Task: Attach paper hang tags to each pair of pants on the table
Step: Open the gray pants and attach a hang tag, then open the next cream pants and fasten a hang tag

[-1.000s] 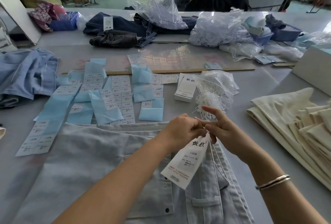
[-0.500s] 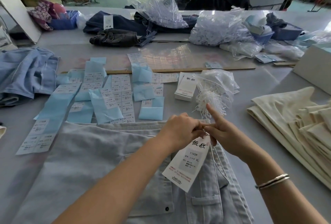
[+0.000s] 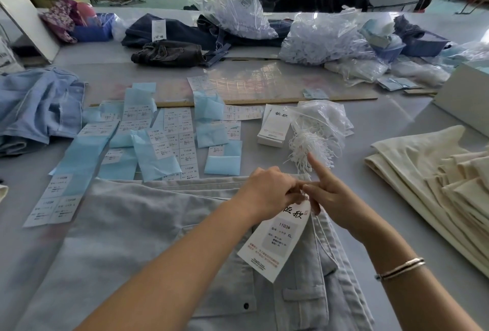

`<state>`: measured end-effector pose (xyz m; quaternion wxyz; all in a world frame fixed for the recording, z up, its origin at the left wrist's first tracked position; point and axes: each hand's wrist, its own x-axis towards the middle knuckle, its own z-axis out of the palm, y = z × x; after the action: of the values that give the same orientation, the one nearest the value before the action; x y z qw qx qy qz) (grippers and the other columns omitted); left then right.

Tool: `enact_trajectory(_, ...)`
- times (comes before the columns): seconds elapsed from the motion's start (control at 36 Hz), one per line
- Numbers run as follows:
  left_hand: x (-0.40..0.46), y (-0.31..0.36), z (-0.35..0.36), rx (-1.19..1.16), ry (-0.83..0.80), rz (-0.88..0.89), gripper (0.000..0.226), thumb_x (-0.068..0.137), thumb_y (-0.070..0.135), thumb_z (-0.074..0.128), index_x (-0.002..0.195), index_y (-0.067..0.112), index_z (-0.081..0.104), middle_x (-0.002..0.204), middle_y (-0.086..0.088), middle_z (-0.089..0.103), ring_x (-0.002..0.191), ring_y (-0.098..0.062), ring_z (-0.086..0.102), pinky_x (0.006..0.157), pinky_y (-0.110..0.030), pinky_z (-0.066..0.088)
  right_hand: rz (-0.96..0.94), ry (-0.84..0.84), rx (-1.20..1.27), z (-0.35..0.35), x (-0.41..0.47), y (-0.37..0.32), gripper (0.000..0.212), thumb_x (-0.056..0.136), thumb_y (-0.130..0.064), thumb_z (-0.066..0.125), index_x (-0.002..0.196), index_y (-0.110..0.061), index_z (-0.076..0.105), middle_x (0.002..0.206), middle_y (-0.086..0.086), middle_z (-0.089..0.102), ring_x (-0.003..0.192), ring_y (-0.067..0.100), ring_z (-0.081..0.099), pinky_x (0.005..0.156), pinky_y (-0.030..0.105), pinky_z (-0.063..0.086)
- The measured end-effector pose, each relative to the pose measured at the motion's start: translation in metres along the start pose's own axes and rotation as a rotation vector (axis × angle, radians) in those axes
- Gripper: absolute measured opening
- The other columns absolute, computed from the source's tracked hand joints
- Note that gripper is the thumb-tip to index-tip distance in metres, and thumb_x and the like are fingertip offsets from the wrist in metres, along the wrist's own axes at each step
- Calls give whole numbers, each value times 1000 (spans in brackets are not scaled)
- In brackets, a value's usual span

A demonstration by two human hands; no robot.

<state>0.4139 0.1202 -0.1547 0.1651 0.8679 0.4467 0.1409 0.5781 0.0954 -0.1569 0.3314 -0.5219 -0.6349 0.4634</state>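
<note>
While the left hand (image 3: 267, 193) pinches the top of a white paper tag (image 3: 277, 238), the right hand (image 3: 328, 198) meets it fingertip to fingertip, index finger pointing up and the other fingers curled at the tag's thin white string (image 3: 317, 232). Whether the loop is closed, I can't tell. The tag hangs over pale, ribbed-looking denim pants (image 3: 148, 238) lying flat at the near edge of the table (image 3: 383, 129). Plenty looks left to do: a folded cream stack (image 3: 428, 171) waits on the right, apparently untagged, with stiff spare tags (image 3: 274, 129) and a fluffy bundle of strings (image 3: 307, 148) just beyond the hands.
</note>
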Motion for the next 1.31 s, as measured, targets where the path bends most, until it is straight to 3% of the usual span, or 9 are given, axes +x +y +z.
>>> enact_trajectory(0.47, 1, 0, 3, -58, 3, -5, 28, 95, 40, 52, 101, 17, 67, 95, -3, 67, 97, -19, 53, 89, -39, 40, 28, -25, -7, 2, -2, -2, 72, 99, -4, 43, 150, -30, -2, 58, -6, 61, 49, 1, 51, 53, 18, 45)
enact_trajectory(0.72, -6, 3, 18, -882, 83, -200, 18, 95, 26, 59, 78, 20, 64, 74, 11, 63, 67, 2, 58, 71, -14, 47, -27, 153, 298, 14, -10, 6, 66, 96, -3, 45, 150, -25, 13, 72, -3, 70, 50, 5, 50, 48, 17, 43)
enact_trajectory(0.81, -9, 8, 26, -984, 138, -253, 28, 96, 32, 54, 88, 9, 66, 79, -1, 65, 77, -9, 61, 81, -25, 49, -23, 227, 428, 24, -9, 10, 69, 93, -11, 49, 150, -27, 14, 106, 2, 73, 79, 23, 69, 60, 20, 47)
enact_trajectory(0.86, -10, 11, 29, -1023, 148, -283, 35, 96, 37, 53, 95, 5, 66, 87, -13, 68, 82, -22, 63, 86, -33, 50, -13, 262, 461, 28, -10, 12, 73, 90, -16, 51, 151, -28, 13, 110, -1, 71, 112, 39, 55, 77, 28, 48)
enact_trajectory(0.94, -11, 10, 30, -1078, 133, -311, 32, 95, 37, 54, 96, 7, 65, 88, -10, 67, 82, -17, 62, 82, -30, 51, -13, 253, 476, 32, -11, 15, 69, 95, -11, 45, 151, -31, 11, 108, -7, 71, 106, 17, 65, 78, 20, 53)
enact_trajectory(1.03, -10, 11, 29, -1012, 92, -358, 28, 93, 38, 57, 94, 11, 64, 91, -7, 67, 86, -20, 64, 90, -42, 52, -2, 236, 426, 32, -10, 17, 69, 97, -4, 41, 148, -37, 8, 104, -9, 72, 90, 12, 68, 73, 21, 54)
enact_trajectory(1.11, -12, 8, 29, -746, 184, -388, 33, 88, 47, 60, 100, 16, 61, 107, -4, 64, 102, -19, 60, 95, -41, 48, -17, 226, 330, 31, -10, 16, 70, 96, 3, 40, 146, -38, 13, 103, -11, 72, 83, 21, 62, 77, 34, 51)
enact_trajectory(1.22, -45, -21, 13, -492, 354, -357, 45, 90, 54, 54, 117, 18, 58, 120, 4, 57, 115, -12, 51, 102, -36, 41, -49, 415, 330, 26, -19, 16, 56, 95, 10, 40, 136, -27, 41, 101, -16, 72, 50, 4, 48, 48, 15, 45)
enact_trajectory(1.31, -96, -65, -9, -225, 568, -549, 39, 88, 37, 66, 118, 14, 60, 123, -4, 59, 116, -23, 52, 97, -38, 40, -57, 610, 197, 19, -29, 17, 46, 94, 5, 44, 125, -28, 53, 115, -10, 67, 48, 1, 41, 50, 16, 41)
